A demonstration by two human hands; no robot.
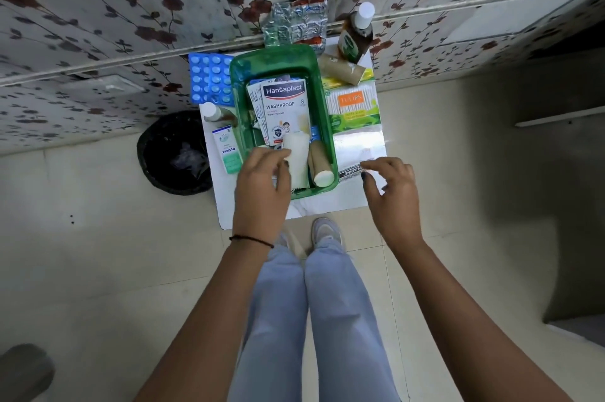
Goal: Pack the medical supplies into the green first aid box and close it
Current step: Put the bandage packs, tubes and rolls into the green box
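Note:
The green first aid box (240,100) stands open on a small white table (327,202). Inside lie a Hansaplast plaster pack (284,107), a white bandage roll (298,153) and a brown roll with a white end (319,162). My left hand (262,182) is at the box's near left corner, fingers on the white bandage roll. My right hand (391,192) hovers open to the right of the box, over a silver foil pack (360,146). Blue tablet strips (209,77), an Optibex box (227,149) and a small bottle (212,112) lie left of the box.
Right of the box sit a cotton bud pack (353,103), a brown roll (340,69) and a brown syrup bottle (357,35). Silver tablet strips (298,22) lean behind the box. A black bin (173,153) stands on the floor at the left. A floral wall is close behind.

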